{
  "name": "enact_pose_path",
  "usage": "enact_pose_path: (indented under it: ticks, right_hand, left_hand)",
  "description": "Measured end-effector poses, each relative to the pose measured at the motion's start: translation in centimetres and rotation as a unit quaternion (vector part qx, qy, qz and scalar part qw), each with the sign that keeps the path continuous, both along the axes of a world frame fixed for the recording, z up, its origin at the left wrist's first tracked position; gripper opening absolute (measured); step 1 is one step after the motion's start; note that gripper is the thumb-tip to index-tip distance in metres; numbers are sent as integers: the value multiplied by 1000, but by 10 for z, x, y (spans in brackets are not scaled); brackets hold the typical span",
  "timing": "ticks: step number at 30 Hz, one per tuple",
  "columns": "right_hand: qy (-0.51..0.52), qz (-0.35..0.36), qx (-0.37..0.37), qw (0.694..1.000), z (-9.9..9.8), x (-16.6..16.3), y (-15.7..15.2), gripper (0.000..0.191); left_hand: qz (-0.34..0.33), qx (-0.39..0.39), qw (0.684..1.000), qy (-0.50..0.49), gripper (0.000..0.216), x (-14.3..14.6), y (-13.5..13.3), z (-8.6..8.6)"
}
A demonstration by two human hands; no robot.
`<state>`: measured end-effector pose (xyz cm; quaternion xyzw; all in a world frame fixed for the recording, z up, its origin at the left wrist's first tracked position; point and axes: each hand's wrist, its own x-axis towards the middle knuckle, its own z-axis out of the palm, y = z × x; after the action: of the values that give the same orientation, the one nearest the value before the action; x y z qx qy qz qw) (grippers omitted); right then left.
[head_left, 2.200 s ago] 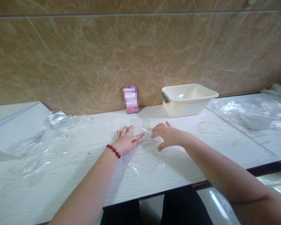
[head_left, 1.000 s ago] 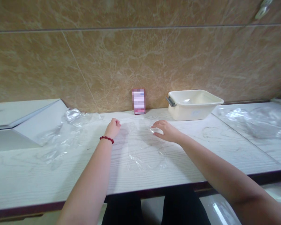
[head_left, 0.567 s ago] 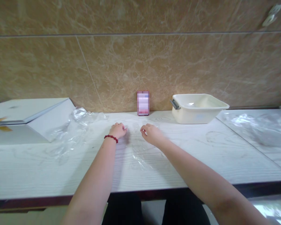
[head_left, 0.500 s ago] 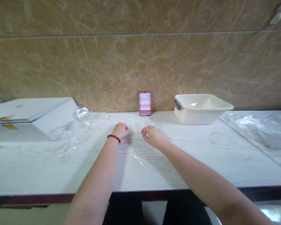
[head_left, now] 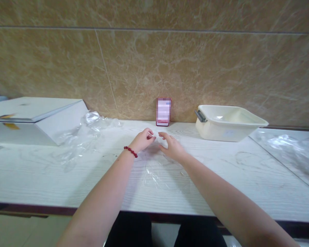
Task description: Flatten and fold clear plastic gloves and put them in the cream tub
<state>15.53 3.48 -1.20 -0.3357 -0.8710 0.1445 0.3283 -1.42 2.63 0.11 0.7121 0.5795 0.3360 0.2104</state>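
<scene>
Poising left hand (head_left: 143,140), curled narrow, unclear whether gripping, and right hand (head_left: 173,149), loosely parted, near clear film (head_left: 152,175) toward six o'clock; ideally pinching lightly, avoiding creases.

We note a white wood-grain table (head_left: 41,178). On it at left, a white box (head_left: 28,109), crumpled plastic (head_left: 85,135) beside it; near middle, thin clear film (head_left: 153,174); far middle, an upright red-edged phone (head_left: 163,112); far right, a cream tub (head_left: 221,130); right edge, loose wrap (head_left: 296,151).
</scene>
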Motion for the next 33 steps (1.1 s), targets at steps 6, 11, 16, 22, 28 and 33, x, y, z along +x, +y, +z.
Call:
enact_pose_path:
  ticks: [6, 11, 16, 22, 28, 33]
  right_hand:
    - [-13, -3, -37, 999, -1, -2, 2, 49]
    - [-50, 6, -45, 998, -2, -1, 8, 25]
    - [-116, 21, 2, 993, -1, 3, 12, 16]
    - [-140, -52, 14, 989, -4, 4, 13, 17]
    - [-149, -72, -4, 986, -5, 6, 12, 19]
    - [-164, -67, -23, 984, -2, 7, 8, 20]
  left_hand:
    - [-58, -99, 983, -146, 25, 7, -1, -1]
    - [-42, -34, 998, 18, 15, -11, -3, 6]
    - [-93, -87, 979, 160, 16, -26, -5, 9]
    - [-89, -82, 971, 205, 24, -33, -5, 14]
    - [-127, -47, 962, 236, 32, -33, -4, 12]
    - [-117, -74, 961, 240, 37, -28, -5, 11]
